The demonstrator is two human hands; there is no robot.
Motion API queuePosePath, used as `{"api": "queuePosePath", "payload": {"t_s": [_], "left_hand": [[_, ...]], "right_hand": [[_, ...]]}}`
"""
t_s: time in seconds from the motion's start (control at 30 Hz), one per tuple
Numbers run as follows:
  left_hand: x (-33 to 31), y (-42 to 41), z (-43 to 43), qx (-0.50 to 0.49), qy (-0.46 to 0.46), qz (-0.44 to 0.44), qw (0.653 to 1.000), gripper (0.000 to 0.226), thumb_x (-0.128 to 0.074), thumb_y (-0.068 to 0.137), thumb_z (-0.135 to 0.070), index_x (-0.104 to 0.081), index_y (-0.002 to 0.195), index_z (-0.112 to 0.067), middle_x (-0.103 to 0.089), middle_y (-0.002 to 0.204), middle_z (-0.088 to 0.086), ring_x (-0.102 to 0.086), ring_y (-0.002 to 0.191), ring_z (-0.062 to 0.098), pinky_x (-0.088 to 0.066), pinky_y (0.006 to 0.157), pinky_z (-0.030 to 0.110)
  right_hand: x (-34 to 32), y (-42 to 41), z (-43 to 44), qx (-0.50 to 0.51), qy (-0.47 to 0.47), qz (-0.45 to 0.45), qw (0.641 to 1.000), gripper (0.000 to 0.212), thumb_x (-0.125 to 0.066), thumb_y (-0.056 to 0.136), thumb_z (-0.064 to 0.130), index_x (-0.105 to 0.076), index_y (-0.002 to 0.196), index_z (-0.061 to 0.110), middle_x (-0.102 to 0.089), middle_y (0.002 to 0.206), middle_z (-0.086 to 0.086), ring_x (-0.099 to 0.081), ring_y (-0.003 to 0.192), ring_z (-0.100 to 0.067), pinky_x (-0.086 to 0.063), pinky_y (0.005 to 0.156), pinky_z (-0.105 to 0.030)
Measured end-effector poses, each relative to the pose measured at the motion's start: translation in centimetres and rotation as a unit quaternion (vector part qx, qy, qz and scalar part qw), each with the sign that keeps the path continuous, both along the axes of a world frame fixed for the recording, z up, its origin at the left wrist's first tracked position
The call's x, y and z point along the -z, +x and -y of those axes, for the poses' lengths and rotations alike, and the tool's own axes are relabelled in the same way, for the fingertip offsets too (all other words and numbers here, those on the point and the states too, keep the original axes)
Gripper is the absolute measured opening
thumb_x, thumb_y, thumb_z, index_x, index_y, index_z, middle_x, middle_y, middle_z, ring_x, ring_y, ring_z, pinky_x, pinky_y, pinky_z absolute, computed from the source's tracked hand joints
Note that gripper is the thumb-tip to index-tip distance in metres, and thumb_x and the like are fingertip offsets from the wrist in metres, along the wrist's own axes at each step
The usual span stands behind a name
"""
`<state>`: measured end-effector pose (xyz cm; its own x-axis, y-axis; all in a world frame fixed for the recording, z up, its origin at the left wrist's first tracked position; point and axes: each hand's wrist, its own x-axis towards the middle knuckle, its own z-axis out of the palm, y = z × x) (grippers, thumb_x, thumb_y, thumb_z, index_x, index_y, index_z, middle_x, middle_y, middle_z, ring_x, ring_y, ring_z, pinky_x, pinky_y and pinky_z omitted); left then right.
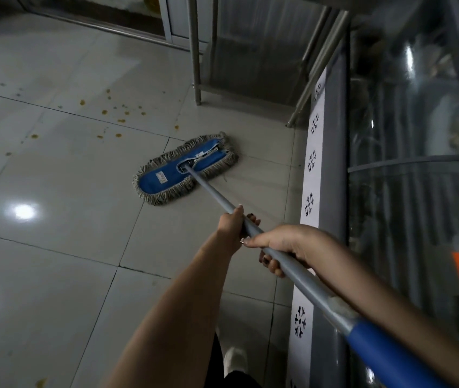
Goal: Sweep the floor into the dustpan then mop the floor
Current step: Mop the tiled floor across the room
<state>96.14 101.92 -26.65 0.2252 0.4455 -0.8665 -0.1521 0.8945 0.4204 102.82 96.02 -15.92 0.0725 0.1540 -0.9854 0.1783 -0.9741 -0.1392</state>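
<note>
A flat mop with a blue pad and grey fringe lies on the pale tiled floor, angled toward the upper right. Its grey pole runs back to a blue grip at the lower right. My left hand grips the pole further down toward the pad. My right hand grips the pole just behind it, fingers curled under. Yellow-brown spots are scattered on the tiles beyond the mop. No dustpan or broom is in view.
A glass-fronted display freezer with a snowflake-patterned strip runs along the right. A steel table's legs stand just beyond the mop. A door threshold crosses the far floor. My shoe shows at the bottom.
</note>
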Motion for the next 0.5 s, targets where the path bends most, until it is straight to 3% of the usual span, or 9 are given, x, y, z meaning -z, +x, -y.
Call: {"api": "queuePosePath", "payload": {"t_s": [0.5], "left_hand": [[-0.9, -2.1, -16.8, 0.011, 0.020, -0.037, 0.999, 0.020, -0.043, 0.099, -0.017, -0.043, 0.100, 0.003, -0.053, 0.070, 0.011, -0.054, 0.060, 0.020, -0.049, 0.058, 0.031]], "right_hand": [[-0.5, -1.6, -17.0, -0.028, 0.011, 0.007, 1.000, 0.046, -0.065, 0.086, 0.045, -0.046, 0.063, 0.010, -0.045, 0.033, 0.002, -0.044, 0.024, -0.008, -0.039, 0.032, -0.012]]}}
